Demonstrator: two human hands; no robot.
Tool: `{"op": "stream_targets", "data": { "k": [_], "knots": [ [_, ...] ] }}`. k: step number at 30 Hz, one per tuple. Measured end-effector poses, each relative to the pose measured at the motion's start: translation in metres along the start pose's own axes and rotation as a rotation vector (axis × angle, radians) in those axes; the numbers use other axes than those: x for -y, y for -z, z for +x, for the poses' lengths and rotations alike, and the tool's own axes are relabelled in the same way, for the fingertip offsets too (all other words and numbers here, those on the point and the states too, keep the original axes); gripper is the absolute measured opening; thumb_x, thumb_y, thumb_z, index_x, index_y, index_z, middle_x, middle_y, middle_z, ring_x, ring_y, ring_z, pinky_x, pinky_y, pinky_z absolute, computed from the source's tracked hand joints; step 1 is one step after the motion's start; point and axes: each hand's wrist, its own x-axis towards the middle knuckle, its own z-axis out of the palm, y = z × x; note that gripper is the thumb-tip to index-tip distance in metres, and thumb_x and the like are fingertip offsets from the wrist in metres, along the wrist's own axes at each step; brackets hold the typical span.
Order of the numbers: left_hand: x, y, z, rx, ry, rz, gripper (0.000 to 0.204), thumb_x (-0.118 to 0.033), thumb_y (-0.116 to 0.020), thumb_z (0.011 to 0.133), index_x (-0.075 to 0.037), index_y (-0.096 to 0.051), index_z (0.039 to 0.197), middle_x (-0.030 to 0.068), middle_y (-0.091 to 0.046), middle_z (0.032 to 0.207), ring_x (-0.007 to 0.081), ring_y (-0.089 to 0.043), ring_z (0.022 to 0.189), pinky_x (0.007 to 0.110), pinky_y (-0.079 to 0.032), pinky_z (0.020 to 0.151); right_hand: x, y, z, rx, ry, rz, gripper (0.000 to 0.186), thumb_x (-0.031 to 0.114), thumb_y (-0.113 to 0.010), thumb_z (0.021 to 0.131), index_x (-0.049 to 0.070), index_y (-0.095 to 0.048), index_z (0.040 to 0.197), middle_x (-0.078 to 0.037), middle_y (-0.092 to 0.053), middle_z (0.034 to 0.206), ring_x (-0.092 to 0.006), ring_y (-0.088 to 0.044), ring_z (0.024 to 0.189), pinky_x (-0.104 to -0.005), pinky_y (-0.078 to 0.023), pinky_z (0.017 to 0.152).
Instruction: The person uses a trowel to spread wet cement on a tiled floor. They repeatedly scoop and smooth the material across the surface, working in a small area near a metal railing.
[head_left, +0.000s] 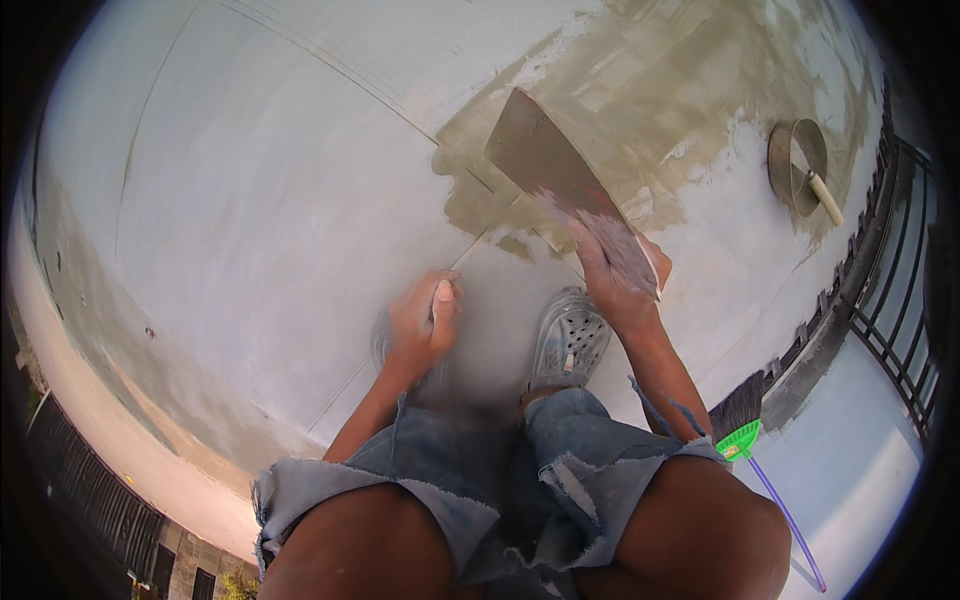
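My right hand (625, 275) grips a wide, flat, brownish trowel blade (560, 160), smeared with grey-white paste near the fingers. It is raised and tilted, its far end over the floor's damp patch. My left hand (425, 315) is closed with the thumb on top, above the pale floor left of my right shoe. A thin pale line runs from its fingertips toward the patch; whether this is something held or a mark on the floor I cannot tell. Wet grey-olive coating (640, 110) covers the floor ahead and to the right.
At the right stands a round bucket (782, 170) with a pale-handled tool (825, 198) in it. A green-headed broom (740, 440) with a purple stick lies near my right knee. Dark metal railing (890, 340) borders the right side. My grey clog (572, 340) rests on the floor.
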Motion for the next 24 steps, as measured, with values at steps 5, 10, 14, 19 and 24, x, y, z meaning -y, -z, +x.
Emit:
{"op": "stream_targets", "data": {
  "k": [5, 10, 14, 19, 24],
  "knots": [
    [0.0023, -0.0017, 0.0005, -0.004, -0.011, 0.004, 0.036, -0.027, -0.051, 0.114, 0.002, -0.073, 0.111, 0.0095, -0.072, 0.083, 0.0175, -0.068, 0.066, 0.032, -0.053, 0.063, 0.0013, 0.0006, 0.0071, -0.009, 0.021, 0.038, 0.023, -0.002, -0.084, 0.088, -0.005, -0.078, 0.111, -0.018, -0.081, 0.103, -0.0234, -0.08, 0.083, -0.0305, -0.064, 0.072],
    [-0.0001, -0.0012, -0.0007, -0.003, -0.001, -0.022, 0.035, -0.026, -0.052, 0.114, 0.002, -0.073, 0.113, 0.0102, -0.072, 0.084, 0.0174, -0.069, 0.068, 0.032, -0.053, 0.063, -0.0026, 0.0042, 0.0064, 0.001, 0.16, -0.06, 0.027, -0.001, -0.084, 0.087, -0.003, -0.078, 0.113, -0.017, -0.081, 0.109, -0.0266, -0.081, 0.089, -0.0314, -0.065, 0.073],
    [0.0025, 0.0003, -0.0027, -0.003, 0.004, -0.011, 0.034, -0.026, -0.053, 0.114, 0.002, -0.073, 0.113, 0.0103, -0.072, 0.084, 0.0173, -0.068, 0.068, 0.032, -0.053, 0.063, 0.0024, 0.0034, 0.0072, 0.026, 0.056, 0.016, 0.025, -0.001, -0.085, 0.087, -0.003, -0.078, 0.111, -0.017, -0.081, 0.107, -0.0264, -0.081, 0.089, -0.0318, -0.065, 0.072],
    [0.0013, -0.0002, -0.0017, -0.01, 0.0, -0.013, 0.035, -0.026, -0.053, 0.114, 0.002, -0.073, 0.112, 0.0104, -0.072, 0.084, 0.0171, -0.068, 0.067, 0.032, -0.053, 0.063, 0.0035, 0.0033, 0.0094, 0.021, 0.04, 0.036, 0.023, -0.001, -0.085, 0.086, -0.004, -0.079, 0.108, -0.017, -0.081, 0.107, -0.0262, -0.08, 0.085, -0.0321, -0.064, 0.069],
    [0.002, -0.0004, -0.0019, -0.016, -0.004, -0.031, 0.035, -0.026, -0.053, 0.115, 0.003, -0.073, 0.112, 0.0104, -0.072, 0.084, 0.017, -0.068, 0.067, 0.032, -0.053, 0.063, 0.0026, 0.0018, 0.0048, 0.001, 0.021, 0.034, 0.023, -0.002, -0.085, 0.086, -0.004, -0.079, 0.108, -0.018, -0.081, 0.106, -0.0264, -0.08, 0.086, -0.0323, -0.064, 0.069]
  ]
}}
